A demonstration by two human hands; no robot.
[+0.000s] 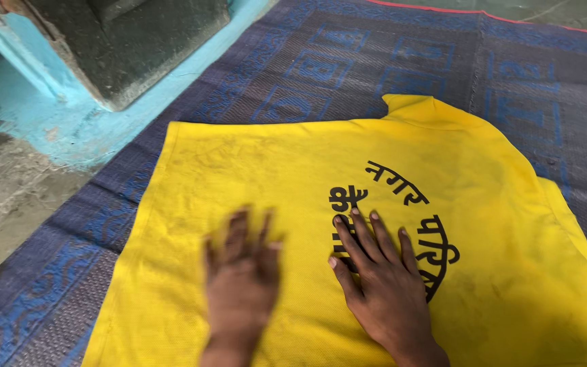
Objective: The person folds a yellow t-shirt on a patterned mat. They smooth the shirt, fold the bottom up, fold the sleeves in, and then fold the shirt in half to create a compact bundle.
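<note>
A yellow shirt (293,170) with black printed lettering lies spread flat on a blue and grey patterned mat (348,61). My left hand (242,278) rests palm down on the shirt's lower middle, fingers apart and blurred by motion. Beside it, my right hand (382,282) presses flat on the fabric with fingers spread, partly covering the black print. Neither hand holds anything. The shirt's collar (409,103) points to the far side, and a sleeve (568,217) sticks out at the right.
A turquoise painted concrete step or ledge (56,102) stands at the upper left, with a dark grey block (130,47) on it. Bare grey floor (1,197) lies left of the mat. The mat's red edge (484,12) runs along the top right.
</note>
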